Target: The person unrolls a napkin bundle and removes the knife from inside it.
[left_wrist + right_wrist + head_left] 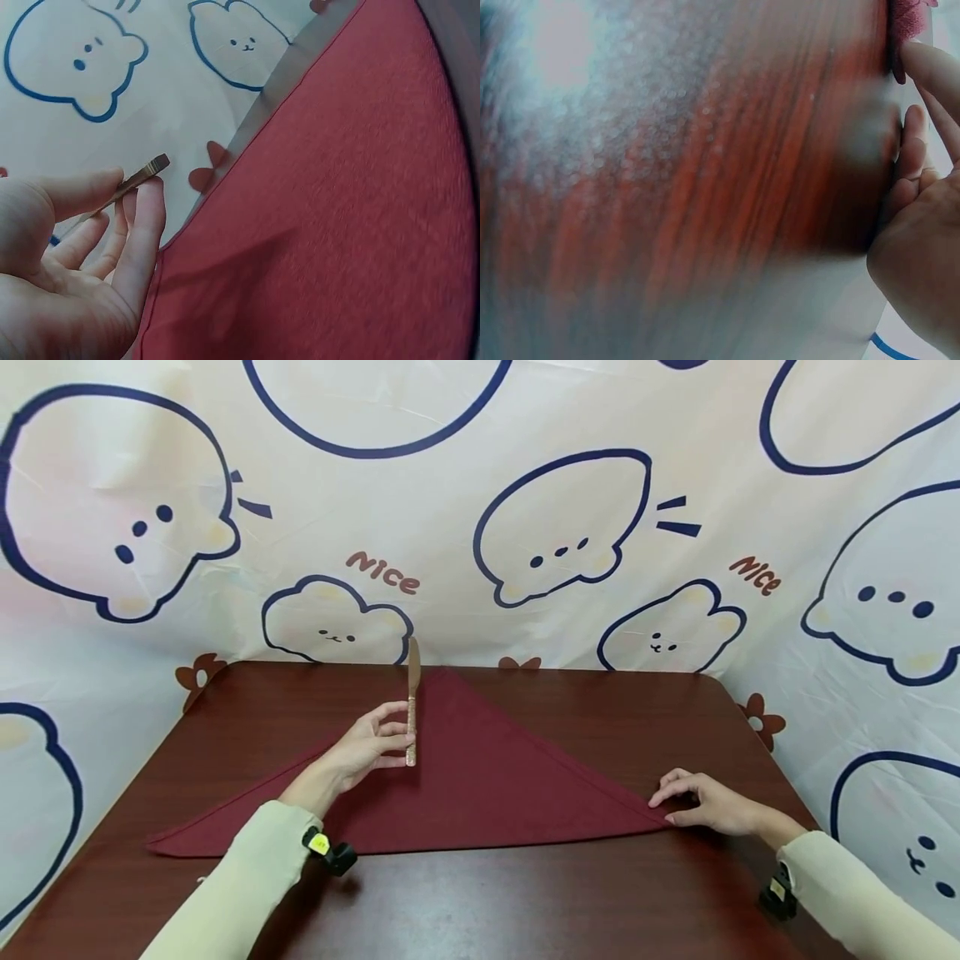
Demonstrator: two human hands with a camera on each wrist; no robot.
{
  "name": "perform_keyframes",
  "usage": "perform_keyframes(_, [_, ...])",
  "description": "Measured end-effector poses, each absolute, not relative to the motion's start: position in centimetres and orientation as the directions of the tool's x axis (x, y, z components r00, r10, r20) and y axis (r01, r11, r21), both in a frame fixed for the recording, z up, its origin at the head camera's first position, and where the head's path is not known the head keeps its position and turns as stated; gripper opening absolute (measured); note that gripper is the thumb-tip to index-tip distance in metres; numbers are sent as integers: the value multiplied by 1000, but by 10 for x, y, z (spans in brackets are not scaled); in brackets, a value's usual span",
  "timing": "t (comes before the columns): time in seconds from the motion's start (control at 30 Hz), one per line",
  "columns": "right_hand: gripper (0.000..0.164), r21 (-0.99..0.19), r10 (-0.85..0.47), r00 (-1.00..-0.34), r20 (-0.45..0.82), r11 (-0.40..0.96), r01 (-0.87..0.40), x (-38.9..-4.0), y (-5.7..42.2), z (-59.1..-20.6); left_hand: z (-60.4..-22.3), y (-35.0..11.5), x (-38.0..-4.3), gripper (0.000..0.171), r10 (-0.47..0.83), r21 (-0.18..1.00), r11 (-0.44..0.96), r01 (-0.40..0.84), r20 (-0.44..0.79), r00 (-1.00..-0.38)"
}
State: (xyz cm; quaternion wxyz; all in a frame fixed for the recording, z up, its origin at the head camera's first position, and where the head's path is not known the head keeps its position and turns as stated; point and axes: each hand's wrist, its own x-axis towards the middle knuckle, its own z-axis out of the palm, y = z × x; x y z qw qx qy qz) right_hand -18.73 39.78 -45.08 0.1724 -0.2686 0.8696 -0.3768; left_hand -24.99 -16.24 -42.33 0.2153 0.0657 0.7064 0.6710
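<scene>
A dark red cloth napkin (480, 785), folded into a wide triangle, lies on the brown table with its point towards the far edge. Over its left half, my left hand (375, 743) holds a gold table knife (412, 727) upright by the handle, blade up, between thumb and fingertips. The left wrist view shows the handle's end (159, 163) between the thumb and fingers, above the red cloth. At the cloth's right corner, my right hand (708, 803) pinches the tip between thumb and index finger. Only a small piece of cloth (909, 22) shows in the right wrist view.
The glossy wooden table (525, 902) extends in front of and around the cloth. Behind it and at both sides hangs a pale curtain (450, 527) printed with cartoon animals and flowers. Black cameras (330, 852) are strapped to both wrists over light sleeves.
</scene>
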Motion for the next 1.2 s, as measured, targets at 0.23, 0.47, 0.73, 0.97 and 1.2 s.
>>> perform_keyframes(0.23, [21,-765,-606,-790,-89,550,-336,-186,397,-454,-426,-141,-251,65,397,973,70,-222,-231,-888])
perform_keyframes(0.47, [20,-772,-609,-789,-88,542,-331,-185,395,-454,-427,-117,-256,63,406,968,69,-243,-249,-879])
perform_keyframes(0.73, [21,-765,-599,-796,-90,553,-330,-185,396,-452,-425,-88,-263,60,420,966,49,-255,-251,-872])
perform_keyframes(0.97, [21,-761,-593,-800,-89,559,-330,-185,396,-452,-429,-64,-264,62,424,964,30,-266,-253,-870])
perform_keyframes(1.2, [21,-764,-610,-789,-71,542,-350,-186,396,-451,-428,-44,-262,63,429,960,7,-280,-256,-866])
